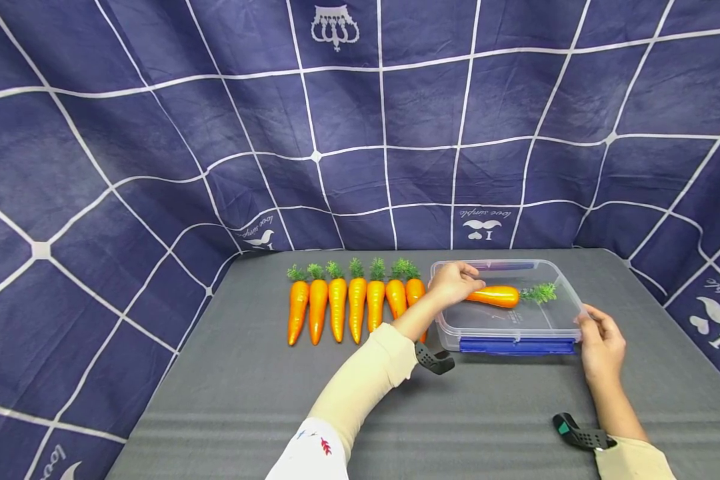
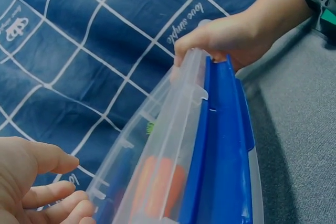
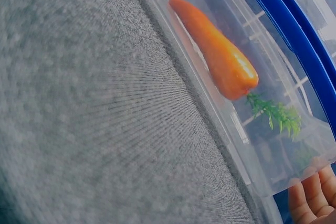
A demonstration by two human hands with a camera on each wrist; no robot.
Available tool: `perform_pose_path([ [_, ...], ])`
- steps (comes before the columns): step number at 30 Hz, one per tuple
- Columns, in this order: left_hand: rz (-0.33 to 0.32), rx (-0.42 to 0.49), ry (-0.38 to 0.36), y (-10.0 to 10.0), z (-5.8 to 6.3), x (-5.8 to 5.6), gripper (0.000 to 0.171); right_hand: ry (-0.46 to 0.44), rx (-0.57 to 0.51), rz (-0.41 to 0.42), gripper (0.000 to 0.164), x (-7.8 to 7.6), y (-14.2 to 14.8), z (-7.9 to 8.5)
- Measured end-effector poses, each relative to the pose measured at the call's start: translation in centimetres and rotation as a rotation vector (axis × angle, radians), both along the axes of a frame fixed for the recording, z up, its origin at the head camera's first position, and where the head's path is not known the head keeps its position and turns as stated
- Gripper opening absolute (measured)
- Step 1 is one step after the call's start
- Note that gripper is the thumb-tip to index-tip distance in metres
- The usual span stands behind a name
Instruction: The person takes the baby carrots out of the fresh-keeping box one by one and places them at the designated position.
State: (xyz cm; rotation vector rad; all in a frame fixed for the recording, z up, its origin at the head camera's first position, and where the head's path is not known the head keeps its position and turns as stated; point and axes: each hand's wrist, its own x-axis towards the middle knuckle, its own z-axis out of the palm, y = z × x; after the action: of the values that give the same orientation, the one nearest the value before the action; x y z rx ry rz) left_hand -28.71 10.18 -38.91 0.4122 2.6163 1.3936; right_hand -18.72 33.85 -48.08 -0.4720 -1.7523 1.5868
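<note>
A see-through plastic box (image 1: 540, 321) with blue clips (image 1: 516, 345) stands on the grey tabletop. One orange carrot (image 1: 498, 296) with a feathery green top lies on the bottom of it, the top pointing right. My left hand (image 1: 453, 283) is over the box's left part, by the carrot's thin end. Its fingers are loose and apart with nothing between them, as the left wrist view shows. With thumb and fingers, my right hand (image 1: 601, 343) grips the box's right rim near the front corner. Fingertips (image 3: 311, 195) of that hand show against the box wall.
A row of several carrots (image 1: 338, 310) lies left of the box, green tops toward the back; my left forearm partly covers those nearest the box. Behind the tabletop (image 1: 228, 400) hangs a blue cloth (image 1: 348, 180) with white lines. Each wrist wears a black band.
</note>
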Motion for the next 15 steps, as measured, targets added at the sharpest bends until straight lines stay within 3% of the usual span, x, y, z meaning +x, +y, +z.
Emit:
perform_pose_path([
  [8, 0.006, -0.024, 0.01, 1.1, -0.5, -0.3, 0.026, -0.029, 0.009, -0.008, 0.028, 0.0, 0.1, 0.0],
  [15, 0.006, -0.09, 0.007, 2.1, -0.9, -0.7, 0.027, 0.019, -0.009, 0.007, 0.031, -0.1, 0.1, 0.0],
])
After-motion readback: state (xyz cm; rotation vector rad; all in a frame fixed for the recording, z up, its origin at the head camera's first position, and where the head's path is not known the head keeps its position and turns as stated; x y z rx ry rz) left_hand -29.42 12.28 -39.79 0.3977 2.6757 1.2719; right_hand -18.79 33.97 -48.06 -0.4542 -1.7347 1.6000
